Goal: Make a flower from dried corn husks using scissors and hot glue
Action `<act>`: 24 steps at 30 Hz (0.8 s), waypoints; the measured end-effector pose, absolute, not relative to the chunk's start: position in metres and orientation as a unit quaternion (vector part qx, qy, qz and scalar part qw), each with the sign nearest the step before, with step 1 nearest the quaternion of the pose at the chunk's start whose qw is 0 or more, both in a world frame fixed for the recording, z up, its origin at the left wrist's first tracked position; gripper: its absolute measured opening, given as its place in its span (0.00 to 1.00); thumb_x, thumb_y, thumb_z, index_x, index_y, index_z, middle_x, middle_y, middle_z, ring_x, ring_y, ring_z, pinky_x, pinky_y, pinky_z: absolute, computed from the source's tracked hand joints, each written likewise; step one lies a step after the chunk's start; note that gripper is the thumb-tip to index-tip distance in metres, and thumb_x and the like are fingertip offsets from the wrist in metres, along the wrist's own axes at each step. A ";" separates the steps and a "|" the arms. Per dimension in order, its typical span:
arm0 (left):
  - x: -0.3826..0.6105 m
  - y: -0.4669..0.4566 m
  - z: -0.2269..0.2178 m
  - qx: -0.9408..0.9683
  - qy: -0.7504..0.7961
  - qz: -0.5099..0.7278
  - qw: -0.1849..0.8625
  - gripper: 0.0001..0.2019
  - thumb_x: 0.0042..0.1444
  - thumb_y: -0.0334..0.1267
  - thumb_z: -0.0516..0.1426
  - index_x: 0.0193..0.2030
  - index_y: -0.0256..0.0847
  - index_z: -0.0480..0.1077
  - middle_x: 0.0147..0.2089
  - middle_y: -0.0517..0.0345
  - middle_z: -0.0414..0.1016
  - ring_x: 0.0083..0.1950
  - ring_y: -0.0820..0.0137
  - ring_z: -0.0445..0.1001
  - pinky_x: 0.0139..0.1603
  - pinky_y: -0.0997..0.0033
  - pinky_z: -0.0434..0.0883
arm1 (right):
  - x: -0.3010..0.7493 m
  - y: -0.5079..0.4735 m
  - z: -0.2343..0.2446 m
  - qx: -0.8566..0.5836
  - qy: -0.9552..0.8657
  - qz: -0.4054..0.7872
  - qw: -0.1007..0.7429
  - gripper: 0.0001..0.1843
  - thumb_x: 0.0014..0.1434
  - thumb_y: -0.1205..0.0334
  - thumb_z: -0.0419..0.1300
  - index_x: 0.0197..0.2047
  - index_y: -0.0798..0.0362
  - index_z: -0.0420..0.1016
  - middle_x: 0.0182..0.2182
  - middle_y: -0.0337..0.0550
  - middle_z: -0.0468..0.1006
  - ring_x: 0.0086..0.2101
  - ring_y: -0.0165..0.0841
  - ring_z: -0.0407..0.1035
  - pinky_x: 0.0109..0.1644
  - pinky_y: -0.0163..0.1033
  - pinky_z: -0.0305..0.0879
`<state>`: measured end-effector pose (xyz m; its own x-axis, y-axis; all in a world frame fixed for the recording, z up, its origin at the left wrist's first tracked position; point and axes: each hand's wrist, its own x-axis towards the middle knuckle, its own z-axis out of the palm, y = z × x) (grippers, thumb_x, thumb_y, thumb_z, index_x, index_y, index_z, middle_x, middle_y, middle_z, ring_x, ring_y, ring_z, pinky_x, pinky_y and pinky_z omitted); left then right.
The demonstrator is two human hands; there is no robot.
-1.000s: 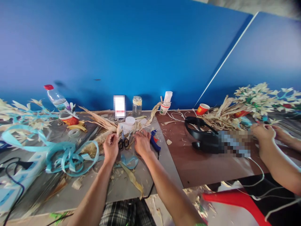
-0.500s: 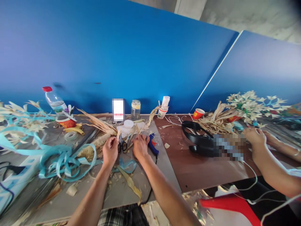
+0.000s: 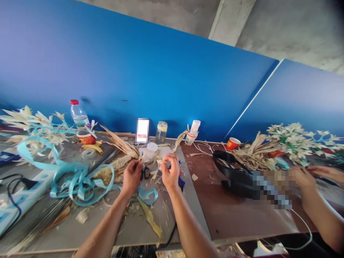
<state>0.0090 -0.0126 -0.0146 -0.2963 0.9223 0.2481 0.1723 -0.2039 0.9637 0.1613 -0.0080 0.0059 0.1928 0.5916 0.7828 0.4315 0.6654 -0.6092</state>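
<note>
My left hand (image 3: 132, 176) is closed in a pinch on a thin strip of dried corn husk (image 3: 143, 157) that sticks up past the fingertips. My right hand (image 3: 171, 172) is raised a little above the table, its thumb and fingers pinching a small pale husk piece (image 3: 160, 163). Dark-handled scissors (image 3: 146, 173) lie between the hands. Partly hidden behind my right hand is a blue glue gun (image 3: 181, 182). Light blue ribbon (image 3: 145, 196) curls below the hands, with a larger tangle to the left. A corn husk bundle (image 3: 118, 143) lies beyond my left hand.
A white round container (image 3: 152, 147), glass jar (image 3: 161, 132) and paper cup (image 3: 191, 138) stand near the blue partition (image 3: 161, 71). At left are a bottle (image 3: 79, 114) and power strip (image 3: 27, 197). A black headset (image 3: 236, 179) and a co-worker's hands (image 3: 305, 179) are at right.
My right hand has lifted off the table litter and now pinches a pale husk piece. My left hand keeps its husk strip. The camera view has tilted and shifted slightly.
</note>
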 end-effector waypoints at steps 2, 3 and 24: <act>0.011 -0.014 -0.014 0.505 0.539 0.586 0.332 0.14 0.51 0.49 0.54 0.30 0.38 0.66 0.22 0.65 0.62 0.23 0.76 0.58 0.24 0.77 0.58 | 0.161 -0.009 0.007 -0.429 -0.621 0.066 0.653 0.03 0.55 0.62 0.54 0.31 0.52 0.65 0.35 0.46 0.67 0.40 0.35 0.63 0.44 0.42 0.63; 0.011 -0.015 -0.014 0.509 0.537 0.584 0.335 0.14 0.51 0.49 0.54 0.30 0.38 0.66 0.21 0.65 0.61 0.22 0.76 0.58 0.24 0.77 0.58 | 0.162 -0.010 0.007 -0.440 -0.616 0.073 0.649 0.03 0.54 0.62 0.54 0.32 0.53 0.66 0.35 0.46 0.67 0.39 0.35 0.63 0.42 0.41 0.63; 0.016 -0.013 -0.019 0.522 0.526 0.580 0.338 0.14 0.48 0.48 0.55 0.28 0.37 0.68 0.21 0.63 0.64 0.24 0.74 0.60 0.24 0.76 0.59 | 0.163 -0.006 -0.002 -0.355 -0.679 0.306 0.565 0.09 0.55 0.68 0.51 0.38 0.52 0.69 0.51 0.51 0.68 0.38 0.32 0.72 0.43 0.39 0.68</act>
<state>0.0159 -0.0134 -0.0191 -0.2262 0.9414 0.2504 0.1562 -0.2187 0.9632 0.1626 -0.0058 -0.0020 -0.1093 0.8271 0.5514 0.1361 0.5619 -0.8159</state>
